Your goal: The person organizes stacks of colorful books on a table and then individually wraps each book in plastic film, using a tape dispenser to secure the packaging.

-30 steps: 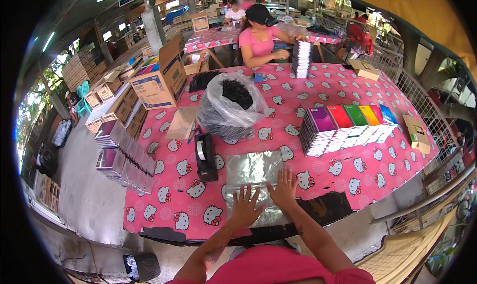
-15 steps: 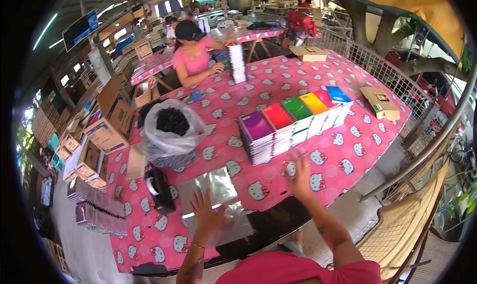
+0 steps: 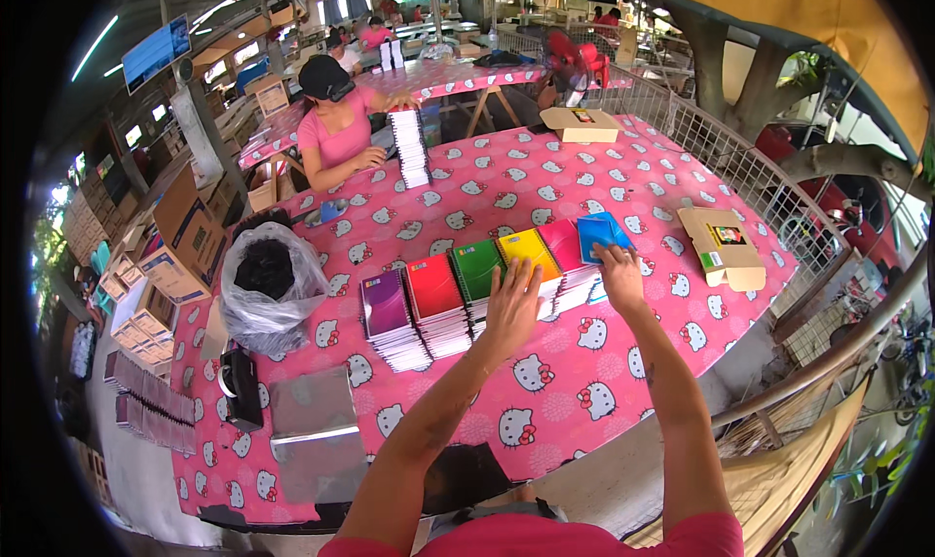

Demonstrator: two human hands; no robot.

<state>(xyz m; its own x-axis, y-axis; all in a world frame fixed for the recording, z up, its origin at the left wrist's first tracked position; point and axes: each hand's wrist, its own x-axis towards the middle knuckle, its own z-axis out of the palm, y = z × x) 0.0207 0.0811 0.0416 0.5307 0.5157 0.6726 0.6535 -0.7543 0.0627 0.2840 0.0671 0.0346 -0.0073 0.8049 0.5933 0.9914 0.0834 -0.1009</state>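
Observation:
A row of spiral notebook stacks runs across the middle of the table: purple (image 3: 385, 299), red (image 3: 433, 282), green (image 3: 475, 265), yellow (image 3: 531, 248), pink (image 3: 559, 236) and blue. My left hand (image 3: 514, 304) is open, its fingers stretched over the near edge of the yellow stack. At the row's right end, my right hand (image 3: 619, 273) has its fingers bent round the near edge of the top blue notebook (image 3: 596, 231). That notebook lies skewed. Its underside, and my thumb's exact hold, are hidden. Flat clear plastic sheets (image 3: 314, 401) lie at the near left.
A black tape dispenser (image 3: 241, 389) and a plastic bag with black contents (image 3: 278, 299) stand at left. Across the table a co-worker (image 3: 336, 133) touches a tall notebook stack (image 3: 409, 148). Cardboard pieces (image 3: 723, 248) lie at right, near a wire fence (image 3: 750, 172).
Both hands have moved forward to the notebook row, the left from the plastic sheets to the yellow stack, the right to the blue notebook. My view has shifted right.

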